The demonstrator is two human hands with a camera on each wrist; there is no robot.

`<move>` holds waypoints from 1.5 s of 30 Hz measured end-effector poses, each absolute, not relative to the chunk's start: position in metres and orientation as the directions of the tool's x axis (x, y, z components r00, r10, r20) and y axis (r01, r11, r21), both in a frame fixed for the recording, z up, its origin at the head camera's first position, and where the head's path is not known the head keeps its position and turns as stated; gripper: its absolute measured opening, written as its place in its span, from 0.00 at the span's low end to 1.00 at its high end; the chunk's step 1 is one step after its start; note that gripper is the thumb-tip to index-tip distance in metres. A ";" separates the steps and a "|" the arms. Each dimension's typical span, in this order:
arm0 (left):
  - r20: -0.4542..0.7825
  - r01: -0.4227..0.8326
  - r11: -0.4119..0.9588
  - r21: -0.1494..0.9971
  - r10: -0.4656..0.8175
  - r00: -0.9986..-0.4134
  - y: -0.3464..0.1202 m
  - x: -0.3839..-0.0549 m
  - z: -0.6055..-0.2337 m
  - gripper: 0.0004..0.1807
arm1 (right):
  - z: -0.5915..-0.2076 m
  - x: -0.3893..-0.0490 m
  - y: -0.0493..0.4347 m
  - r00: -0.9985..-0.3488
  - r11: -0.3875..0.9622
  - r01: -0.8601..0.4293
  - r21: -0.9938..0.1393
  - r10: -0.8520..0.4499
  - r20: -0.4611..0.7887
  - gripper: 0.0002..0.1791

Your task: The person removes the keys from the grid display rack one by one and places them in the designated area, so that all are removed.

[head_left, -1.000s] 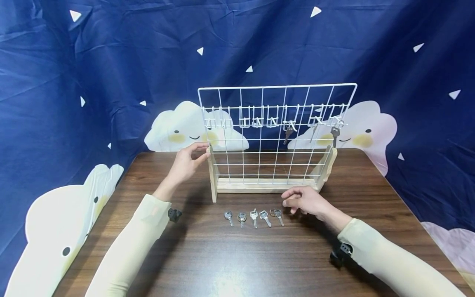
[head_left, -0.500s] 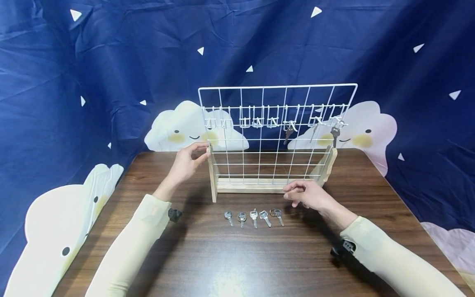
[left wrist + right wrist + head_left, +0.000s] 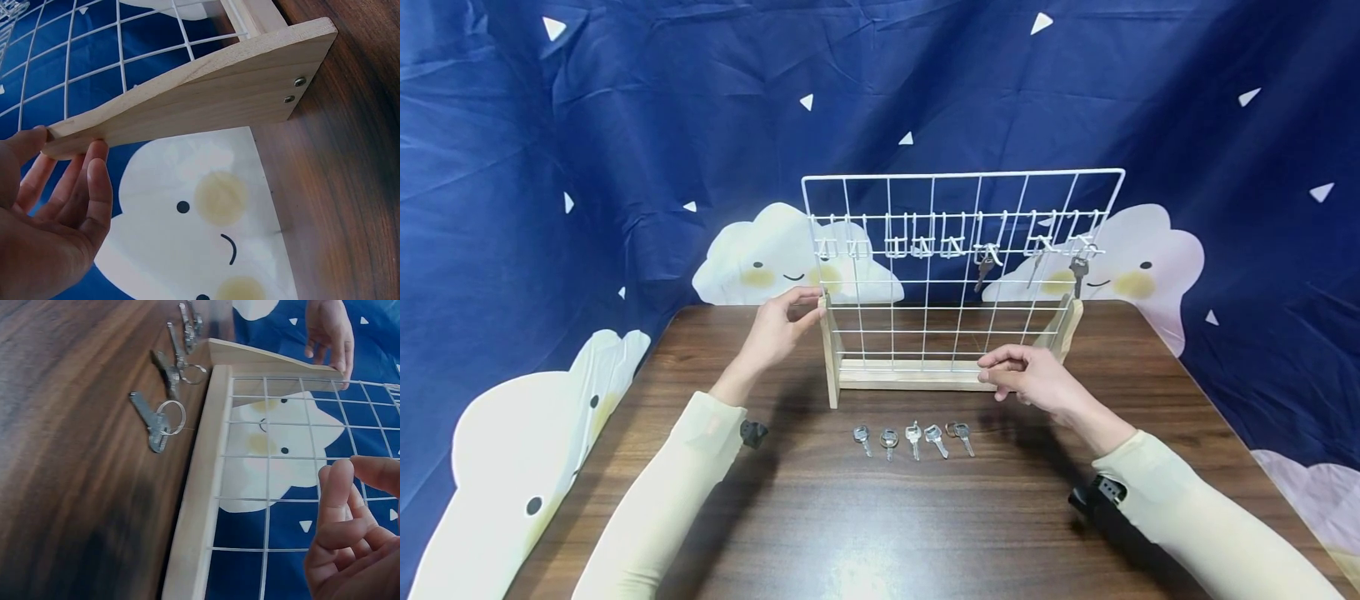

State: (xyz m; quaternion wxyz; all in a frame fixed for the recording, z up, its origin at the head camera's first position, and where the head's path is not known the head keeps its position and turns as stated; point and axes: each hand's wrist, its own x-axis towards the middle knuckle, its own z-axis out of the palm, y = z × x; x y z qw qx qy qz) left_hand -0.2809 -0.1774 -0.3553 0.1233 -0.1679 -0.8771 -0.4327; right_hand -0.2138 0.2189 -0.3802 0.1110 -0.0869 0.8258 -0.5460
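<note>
Keys (image 3: pixel 913 440), eight in view: five lie in one row on the table (image 3: pixel 775 517), just in front of the wooden stand (image 3: pixel 910 381), and three hang from the rack. The stand has two side boards, the left board (image 3: pixel 831 354) and the right board (image 3: pixel 1067 329), and carries one white wire grid (image 3: pixel 927 308), tilted back. Eight white hooks (image 3: pixel 952 246) can be made out along the grid's upper part; the three hanging keys (image 3: pixel 985 268) occupy the three at the right end. At least two metal rings (image 3: pixel 173 417) show among the keys on the table.

Left hand (image 3: pixel 778 327): its grip pinches the upper end of the left board, thumb on one face and fingers on the other. Two screws (image 3: pixel 300 82) are visible near that board's foot. Right hand (image 3: pixel 1037 381): raised above the table before the lower right part of the grid, its grip loosely bent, thumb and forefinger tips close together; whether they touch cannot be told. It is apart from both groups of keys.

Two pale sleeves (image 3: pixel 666 483) cover the forearms, with one black device at each wrist (image 3: pixel 752 433). Behind, one blue cloth (image 3: pixel 880 75) bears white triangles and four clouds (image 3: pixel 730 258), one partly cut off at the right.
</note>
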 end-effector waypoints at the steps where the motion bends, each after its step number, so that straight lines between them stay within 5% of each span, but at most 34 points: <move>1: 0.362 0.402 0.569 0.717 0.189 -0.913 -0.177 -0.281 -0.355 0.19 | -0.379 -0.214 0.219 -0.962 0.384 -0.025 -0.923 -0.262 -0.083 0.21; 17: 0.338 0.380 0.565 0.732 0.183 -0.923 -0.176 -0.280 -0.354 0.20 | -0.356 -0.213 0.216 -0.977 0.385 -0.083 -0.919 -0.212 0.000 0.23; 45: 0.345 0.390 0.554 0.735 0.189 -0.919 -0.176 -0.281 -0.354 0.19 | -0.312 -0.219 0.210 -0.986 0.258 -0.132 -0.957 -0.132 0.100 0.09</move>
